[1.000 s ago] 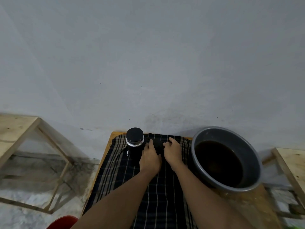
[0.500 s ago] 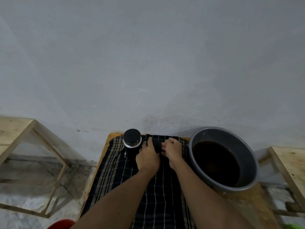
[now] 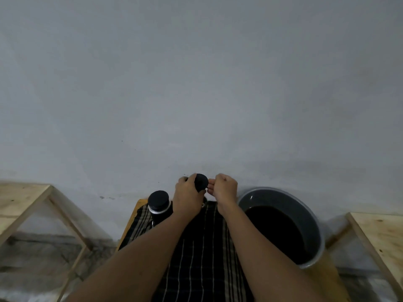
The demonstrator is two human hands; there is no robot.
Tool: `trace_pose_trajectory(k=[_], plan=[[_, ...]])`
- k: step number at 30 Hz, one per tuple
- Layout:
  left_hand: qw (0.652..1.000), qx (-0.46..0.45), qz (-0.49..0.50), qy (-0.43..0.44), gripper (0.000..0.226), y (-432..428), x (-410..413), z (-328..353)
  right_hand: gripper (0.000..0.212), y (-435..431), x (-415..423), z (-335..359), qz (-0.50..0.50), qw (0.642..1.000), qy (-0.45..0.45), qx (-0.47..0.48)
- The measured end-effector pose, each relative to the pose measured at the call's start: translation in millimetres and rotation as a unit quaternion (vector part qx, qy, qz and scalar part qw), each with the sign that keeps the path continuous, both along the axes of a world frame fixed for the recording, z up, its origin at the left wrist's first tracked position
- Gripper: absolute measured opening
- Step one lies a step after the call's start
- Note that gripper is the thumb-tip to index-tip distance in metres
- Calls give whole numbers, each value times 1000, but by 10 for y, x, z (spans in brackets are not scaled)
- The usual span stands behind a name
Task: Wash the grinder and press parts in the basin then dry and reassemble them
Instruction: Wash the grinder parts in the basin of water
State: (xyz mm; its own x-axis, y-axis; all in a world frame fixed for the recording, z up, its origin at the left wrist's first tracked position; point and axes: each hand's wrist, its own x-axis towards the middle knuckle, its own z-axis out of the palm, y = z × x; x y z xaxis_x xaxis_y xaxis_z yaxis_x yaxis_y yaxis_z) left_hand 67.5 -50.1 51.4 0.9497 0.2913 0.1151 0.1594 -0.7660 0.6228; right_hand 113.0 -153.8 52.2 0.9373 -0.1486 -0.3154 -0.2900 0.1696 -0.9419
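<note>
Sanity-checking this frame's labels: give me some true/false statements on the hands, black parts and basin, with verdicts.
1. The left hand holds a black round part up off the cloth. True.
2. The basin is empty. False: it holds dark liquid.
3. The black cylinder stands upright on the cloth, left of both hands. True.
4. The right hand is dipped in the basin. False: it is up beside the part, fingers curled at its edge.
5. The basin sits left of the cloth. False: it sits to the right.
</note>
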Motion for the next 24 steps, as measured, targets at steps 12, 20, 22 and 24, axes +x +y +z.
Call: trace_pose_trajectory(k=[12, 20, 22, 24], plan=[[975, -200, 60, 71, 53, -1300, 164, -32, 27, -1409, 112, 187, 85, 995, -11, -60], [965, -197, 38, 171, 56, -1665, 182, -762, 23, -2216, 163, -609, -43, 996, 80, -23], [964, -187, 11, 190, 51, -1685, 202, -875, 23, -2374, 137, -810, -56, 992, 104, -47], [968, -157, -30, 192, 46, -1703, 273, -980, 25, -2440, 126, -979, -47, 987, 124, -93]])
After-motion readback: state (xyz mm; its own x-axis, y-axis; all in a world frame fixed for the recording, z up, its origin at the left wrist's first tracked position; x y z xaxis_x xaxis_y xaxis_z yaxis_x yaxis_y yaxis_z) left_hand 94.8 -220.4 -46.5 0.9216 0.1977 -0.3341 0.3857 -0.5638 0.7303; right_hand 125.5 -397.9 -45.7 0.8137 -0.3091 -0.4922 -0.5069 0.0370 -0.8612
